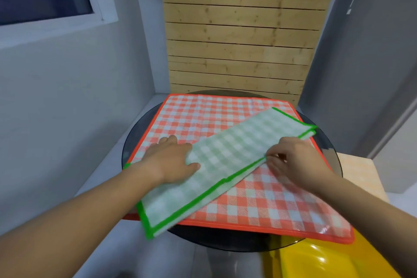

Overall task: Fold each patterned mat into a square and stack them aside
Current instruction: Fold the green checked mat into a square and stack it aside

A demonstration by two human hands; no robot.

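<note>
So the green mat (225,156) is down to a long narrow strip, folded over itself at least once. You can see the doubled green trim at the far end. It lies slantwise on top of the red mat (203,115), running from about 7 o'clock to about 2 o'clock across the round dark glass surface (225,241). The red one is spread flat underneath and hasn't been folded at all.

The left hand (171,160) lies flat on the strip a bit toward the 7 o'clock side of its middle, fingers mostly straight, pressing the fabric down rather than grabbing it. The right hand (295,162) is at the strip's long trimmed edge on the 4 o'clock side. Its fingers are curled in and look to be pinching that edge, though it's a bit blurry there, so I can't say how many layers it has.

My read is that we're mid-fold on mat one, with the strip made but not yet a square. Next up is probably bringing one short end over to the other. That needs the trim lined up and the left hand holding the crease line, or the layers will slide apart. After that the green mat goes off to the side and the red one gets the same treatment. There's a yellow chair (316,262) at 5 o'clock, partly tucked under the surface.
</note>
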